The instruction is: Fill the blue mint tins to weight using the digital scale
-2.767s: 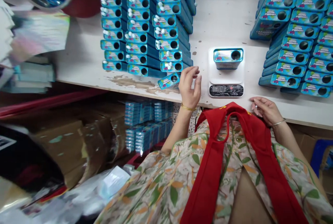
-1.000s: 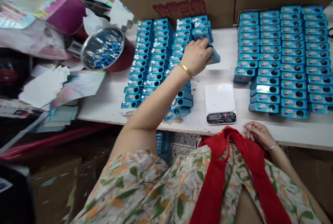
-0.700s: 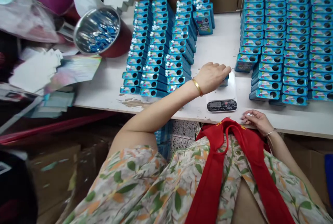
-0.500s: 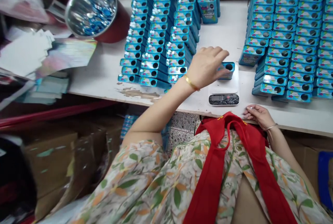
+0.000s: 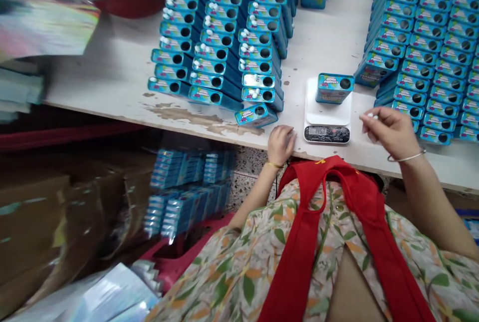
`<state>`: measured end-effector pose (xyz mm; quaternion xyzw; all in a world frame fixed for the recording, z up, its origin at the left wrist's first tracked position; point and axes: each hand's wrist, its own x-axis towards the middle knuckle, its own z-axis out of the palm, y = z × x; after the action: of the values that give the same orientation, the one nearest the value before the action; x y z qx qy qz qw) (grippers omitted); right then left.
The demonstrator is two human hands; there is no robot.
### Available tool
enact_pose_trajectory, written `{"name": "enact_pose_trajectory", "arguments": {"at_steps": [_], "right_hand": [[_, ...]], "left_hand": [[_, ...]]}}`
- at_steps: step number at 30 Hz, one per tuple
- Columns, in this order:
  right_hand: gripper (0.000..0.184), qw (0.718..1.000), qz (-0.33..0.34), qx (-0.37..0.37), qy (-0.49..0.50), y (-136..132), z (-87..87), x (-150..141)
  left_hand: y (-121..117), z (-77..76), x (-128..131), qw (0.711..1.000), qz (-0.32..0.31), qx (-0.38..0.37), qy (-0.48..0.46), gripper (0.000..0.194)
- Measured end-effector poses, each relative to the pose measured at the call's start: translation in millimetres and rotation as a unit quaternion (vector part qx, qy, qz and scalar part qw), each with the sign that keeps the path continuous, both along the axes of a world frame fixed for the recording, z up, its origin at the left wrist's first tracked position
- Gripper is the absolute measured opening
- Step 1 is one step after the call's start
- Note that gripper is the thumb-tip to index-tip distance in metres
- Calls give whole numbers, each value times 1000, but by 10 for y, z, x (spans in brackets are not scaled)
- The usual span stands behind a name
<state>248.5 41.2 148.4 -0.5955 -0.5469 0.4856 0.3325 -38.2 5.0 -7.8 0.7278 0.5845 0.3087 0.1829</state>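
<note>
A blue candy tin (image 5: 334,93) with a round hole in its lid stands upright on the white digital scale (image 5: 311,114). The scale's display shows digits that are hard to read. My left hand (image 5: 280,145) rests at the table edge, left of the scale. Its fingers are loosely bent, thumb apart, with nothing visible in them. Right of the scale, my right hand (image 5: 394,131) is raised over the table. Thumb and fingertips pinch small white candies (image 5: 371,116). One blue tin (image 5: 256,115) lies tilted near the front edge, up and left of my left hand.
Rows of blue tins (image 5: 217,80), many with white candies on their lids, fill the left. More rows (image 5: 414,83) stand on the right. A metal pot (image 5: 129,0) with blue-wrapped pieces is at upper left. Wrapped tin packs (image 5: 179,202) sit below the table (image 5: 112,97).
My left hand brought a tin from the back onto the bare scale, let it go and drew back to the table edge. My right hand rose toward the scale. The display changed.
</note>
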Motion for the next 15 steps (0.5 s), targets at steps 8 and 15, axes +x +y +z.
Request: {"name": "enact_pose_trajectory", "arguments": {"at_steps": [8,15], "right_hand": [[21,938,122,188,-264,855,244,-187],[22,916,175,183,-312,1053,42,-283]], "left_hand": [[-10,-27,22,997,-8,71,15,17],[-2,-46,11,998,1,65,26,17]]}}
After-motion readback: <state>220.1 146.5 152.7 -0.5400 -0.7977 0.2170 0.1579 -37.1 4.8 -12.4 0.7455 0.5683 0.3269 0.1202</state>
